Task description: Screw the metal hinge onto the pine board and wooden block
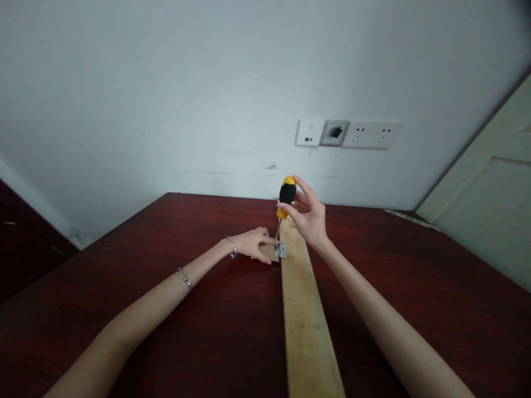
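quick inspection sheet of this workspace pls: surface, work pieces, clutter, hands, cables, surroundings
surface: dark red wooden table.
job's things: long pale plank lies flat, running away from the person; small metal hinge sits at its left edge near the far end; screwdriver, yellow and black handle, stands nearly upright with its tip at the hinge.
clutter: thin pale strip at the table's far right edge.
hands: left hand pinches at the hinge, two bracelets on that arm; right hand grips the screwdriver handle.
cables: nothing seen.
surroundings: white wall with wall sockets; pale door at right.
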### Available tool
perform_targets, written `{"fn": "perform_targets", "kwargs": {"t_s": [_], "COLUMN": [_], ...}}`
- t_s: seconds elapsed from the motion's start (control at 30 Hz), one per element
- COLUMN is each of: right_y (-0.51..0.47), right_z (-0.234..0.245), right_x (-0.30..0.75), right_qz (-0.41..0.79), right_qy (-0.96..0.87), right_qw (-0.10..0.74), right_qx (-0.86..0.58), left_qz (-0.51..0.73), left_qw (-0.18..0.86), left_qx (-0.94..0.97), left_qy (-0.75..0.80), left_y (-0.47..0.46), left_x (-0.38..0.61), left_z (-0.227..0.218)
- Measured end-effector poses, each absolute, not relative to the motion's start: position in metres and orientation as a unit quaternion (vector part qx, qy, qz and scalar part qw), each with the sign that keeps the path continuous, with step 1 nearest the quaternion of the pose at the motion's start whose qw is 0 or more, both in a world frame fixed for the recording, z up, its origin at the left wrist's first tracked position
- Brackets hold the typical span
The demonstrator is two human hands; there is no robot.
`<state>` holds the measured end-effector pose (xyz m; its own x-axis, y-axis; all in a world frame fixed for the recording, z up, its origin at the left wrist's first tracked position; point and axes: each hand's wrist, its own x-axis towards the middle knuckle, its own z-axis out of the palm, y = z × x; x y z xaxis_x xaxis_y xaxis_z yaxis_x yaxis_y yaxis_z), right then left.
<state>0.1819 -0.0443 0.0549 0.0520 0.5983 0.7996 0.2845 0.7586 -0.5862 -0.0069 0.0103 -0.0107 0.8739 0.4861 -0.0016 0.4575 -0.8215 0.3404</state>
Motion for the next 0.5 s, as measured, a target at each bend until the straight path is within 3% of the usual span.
{"fn": "perform_targets", "kwargs": {"t_s": [0.5], "right_y": [-0.0474], "right_z": [0.0582], "right_x": [0.1827], "right_qz": [0.153], "right_qy": [-0.689], "right_qw": [0.635], "right_qx": [-0.315], "left_qz": [0.030], "left_qw": [0.159], "left_qx": [0.955], "left_qy": [0.248], "left_y": [0.0076], "left_x": [-0.0049], "left_z": [-0.0062]}}
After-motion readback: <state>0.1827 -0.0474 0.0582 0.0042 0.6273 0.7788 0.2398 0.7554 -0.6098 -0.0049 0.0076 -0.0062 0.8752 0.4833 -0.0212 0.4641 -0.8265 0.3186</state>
